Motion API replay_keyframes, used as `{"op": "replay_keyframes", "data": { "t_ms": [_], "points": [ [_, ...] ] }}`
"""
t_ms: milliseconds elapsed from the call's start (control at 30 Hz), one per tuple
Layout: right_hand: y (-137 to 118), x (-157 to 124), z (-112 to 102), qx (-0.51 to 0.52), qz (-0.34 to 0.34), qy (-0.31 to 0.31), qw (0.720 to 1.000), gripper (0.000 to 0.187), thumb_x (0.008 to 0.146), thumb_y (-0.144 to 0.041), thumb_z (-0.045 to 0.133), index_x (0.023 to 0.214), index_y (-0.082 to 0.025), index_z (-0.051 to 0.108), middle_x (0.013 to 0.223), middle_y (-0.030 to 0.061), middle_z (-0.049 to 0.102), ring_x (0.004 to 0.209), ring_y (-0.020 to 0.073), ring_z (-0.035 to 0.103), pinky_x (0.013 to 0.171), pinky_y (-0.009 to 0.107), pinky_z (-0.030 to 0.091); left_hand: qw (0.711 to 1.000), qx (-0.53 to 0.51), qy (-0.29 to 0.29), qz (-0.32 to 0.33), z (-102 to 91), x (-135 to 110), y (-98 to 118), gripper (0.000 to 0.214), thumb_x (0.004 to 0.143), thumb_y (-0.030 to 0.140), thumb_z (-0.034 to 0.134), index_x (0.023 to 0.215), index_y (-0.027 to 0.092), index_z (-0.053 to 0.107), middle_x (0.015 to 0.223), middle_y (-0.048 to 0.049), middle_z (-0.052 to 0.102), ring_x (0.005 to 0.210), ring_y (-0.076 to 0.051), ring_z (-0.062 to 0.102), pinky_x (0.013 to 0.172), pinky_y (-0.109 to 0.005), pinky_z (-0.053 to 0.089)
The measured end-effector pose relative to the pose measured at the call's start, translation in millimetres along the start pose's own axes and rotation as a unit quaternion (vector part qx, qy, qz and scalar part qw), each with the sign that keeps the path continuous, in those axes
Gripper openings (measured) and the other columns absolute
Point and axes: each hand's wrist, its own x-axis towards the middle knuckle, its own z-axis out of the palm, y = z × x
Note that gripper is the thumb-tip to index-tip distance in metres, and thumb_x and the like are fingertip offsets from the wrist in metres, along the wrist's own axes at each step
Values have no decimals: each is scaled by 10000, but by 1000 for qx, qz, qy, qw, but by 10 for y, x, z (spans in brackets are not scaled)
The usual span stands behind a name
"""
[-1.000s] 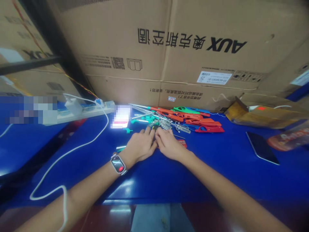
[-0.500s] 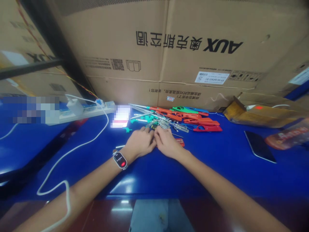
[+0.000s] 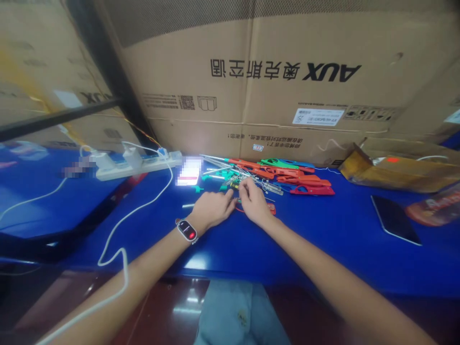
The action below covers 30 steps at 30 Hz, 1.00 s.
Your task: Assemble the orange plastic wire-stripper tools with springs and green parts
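Observation:
My left hand [image 3: 212, 210], with a watch [image 3: 187, 230] on its wrist, has its thumb and fingers pressed together. Whatever sits in that pinch is too small to make out. Close beside it, my right hand [image 3: 253, 202] is curled, fingertips down, over something small that I cannot identify. A red plastic part [image 3: 272, 208] pokes out from behind the right hand, and a bit of red shows between the hands. Just beyond my fingertips lies a heap of thin metal pieces [image 3: 266, 184], with green plastic parts [image 3: 215, 175] to its left.
Red trigger-handled tools [image 3: 309, 182] with long rods lie behind the heap. A lit screen [image 3: 189, 171] and a power strip [image 3: 143, 165] are left; a white cable crosses my left forearm. Right are a phone [image 3: 395, 220], a bottle [image 3: 434, 208] and an open carton [image 3: 388, 167].
My right hand has drawn slightly away from my left, opening a small gap where red now shows. The camera view has shifted a little.

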Motion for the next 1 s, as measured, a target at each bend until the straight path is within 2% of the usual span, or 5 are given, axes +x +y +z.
{"op": "replay_keyframes", "data": {
  "t_ms": [100,267,567,767,1000],
  "points": [
    [-6,-2,-7,29,17,-2,999,120,964,-289,367,863,-249,420,738,-1,560,690,196,544,672,308,402,1000,2,4,-2,5,20,-22,400,1021,418,299,1100,139,574,772,-131,710,712,-308,715,651,-363,480],
    [3,-7,-9,31,11,-8,999,127,975,-306,375,876,-249,432,708,-12,552,667,193,543,656,301,396,1000,4,5,28,48,62,-97,372,1001,354,316,1221,118,501,790,-135,723,660,-297,709,608,-350,481],
    [-21,-9,-18,0,-2,-28,1000,161,987,-279,357,908,-236,491,733,-4,587,663,185,548,686,306,403,995,-9,32,97,99,103,-178,342,980,279,339,1258,121,459,1259,-195,587,714,-236,681,601,-350,488],
    [-54,-12,-34,-21,-3,-51,998,172,978,-237,348,988,-230,519,801,13,624,714,193,574,765,335,417,986,-76,70,134,175,127,-217,234,981,210,373,1150,125,510,1131,-163,612,1029,-290,582,859,-411,471],
    [-17,7,-55,28,-2,-18,999,164,937,-221,372,949,-222,535,930,49,649,863,208,601,824,352,445,987,-87,81,108,118,72,-173,205,1010,233,338,1019,161,529,1041,-141,608,936,-275,536,826,-415,430]
  ]
}}
